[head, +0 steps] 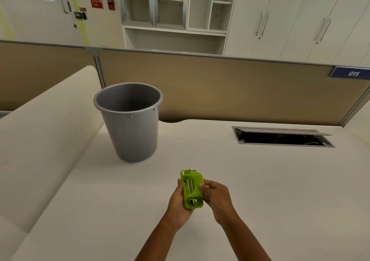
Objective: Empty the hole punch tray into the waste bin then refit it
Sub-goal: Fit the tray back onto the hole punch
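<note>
A lime-green hole punch (192, 188) is held above the white desk, turned so its underside faces me. My left hand (179, 204) cups it from the left and below. My right hand (217, 197) grips its right edge with thumb and fingers. A grey plastic waste bin (129, 120) stands upright on the desk to the far left of the punch, its mouth open and its inside dark. I cannot tell whether the tray is on the punch or loose.
The white desk (260, 190) stretches right and forward. An open cable hatch (282, 137) lies in the desk at the back right. A tan partition (220, 88) runs behind the desk. A cream raised panel (44, 132) borders the left.
</note>
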Motion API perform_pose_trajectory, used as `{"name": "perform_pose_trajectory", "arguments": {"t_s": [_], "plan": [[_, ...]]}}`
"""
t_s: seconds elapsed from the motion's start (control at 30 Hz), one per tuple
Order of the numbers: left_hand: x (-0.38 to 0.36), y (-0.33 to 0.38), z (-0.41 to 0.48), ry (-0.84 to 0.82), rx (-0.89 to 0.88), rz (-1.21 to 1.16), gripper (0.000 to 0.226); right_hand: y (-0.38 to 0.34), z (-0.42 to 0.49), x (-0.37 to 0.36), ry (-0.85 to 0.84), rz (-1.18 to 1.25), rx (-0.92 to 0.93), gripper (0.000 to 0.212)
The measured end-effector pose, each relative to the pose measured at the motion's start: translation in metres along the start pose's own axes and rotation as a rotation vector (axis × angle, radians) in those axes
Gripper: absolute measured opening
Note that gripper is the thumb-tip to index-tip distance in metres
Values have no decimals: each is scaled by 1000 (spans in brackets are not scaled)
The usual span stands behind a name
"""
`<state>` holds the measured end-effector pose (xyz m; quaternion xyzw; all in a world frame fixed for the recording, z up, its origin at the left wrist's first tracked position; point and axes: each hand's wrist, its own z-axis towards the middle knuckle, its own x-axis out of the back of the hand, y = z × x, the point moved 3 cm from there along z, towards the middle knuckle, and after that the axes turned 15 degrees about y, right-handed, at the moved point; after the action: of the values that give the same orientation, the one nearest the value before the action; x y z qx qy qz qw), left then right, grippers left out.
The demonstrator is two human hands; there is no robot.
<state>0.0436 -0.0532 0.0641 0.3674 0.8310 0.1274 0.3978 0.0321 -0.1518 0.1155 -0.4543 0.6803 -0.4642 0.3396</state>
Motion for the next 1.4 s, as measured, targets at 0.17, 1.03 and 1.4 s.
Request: {"name": "perform_pose_trajectory", "arguments": {"t_s": [0.17,1.03,1.4], "plan": [[0,0,2,-66,-76,58,34,5,3,1,76,-103,78,15],[9,-6,-8,-113,-178,411,38,2,31,23,-6,-219,106,18],[5,-13,-15,-161,131,305,58,1,38,28,19,-154,-87,19]]}}
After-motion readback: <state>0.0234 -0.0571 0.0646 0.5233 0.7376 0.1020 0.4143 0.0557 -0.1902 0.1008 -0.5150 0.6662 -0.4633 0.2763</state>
